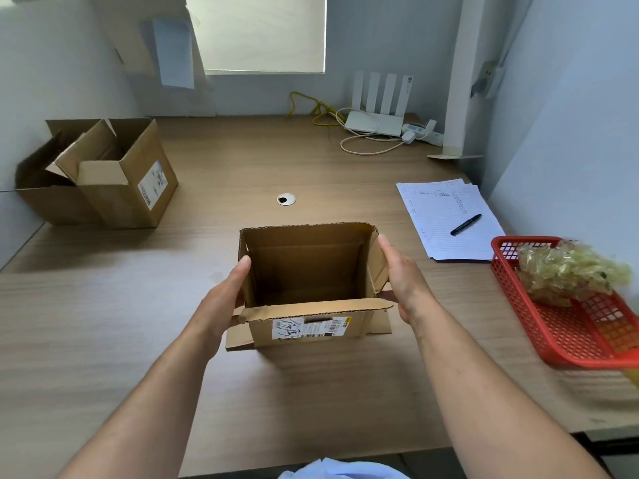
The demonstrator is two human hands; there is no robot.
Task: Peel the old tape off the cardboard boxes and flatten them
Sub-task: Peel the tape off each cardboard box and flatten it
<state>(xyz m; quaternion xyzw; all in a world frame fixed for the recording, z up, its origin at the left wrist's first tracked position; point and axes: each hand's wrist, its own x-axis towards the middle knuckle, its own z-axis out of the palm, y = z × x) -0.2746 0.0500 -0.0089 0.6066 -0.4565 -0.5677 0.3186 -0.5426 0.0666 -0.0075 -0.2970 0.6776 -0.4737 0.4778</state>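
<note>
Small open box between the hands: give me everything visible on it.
The small box is brown corrugated cardboard, standing upright on the wooden table. Its top is open and nothing shows inside. The far flap stands up, and the near and side flaps fold outward with ragged edges. A white shipping label with a barcode and handwritten marks is on the near side. The left hand presses its left wall and the right hand its right flap. No tape is clearly visible on it.

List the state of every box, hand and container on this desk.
small box: upright, top open, unflattened
left hand: presses its left wall
right hand: presses its right flap
two far boxes: open, unflattened
red basket: holds wadded tape
</note>
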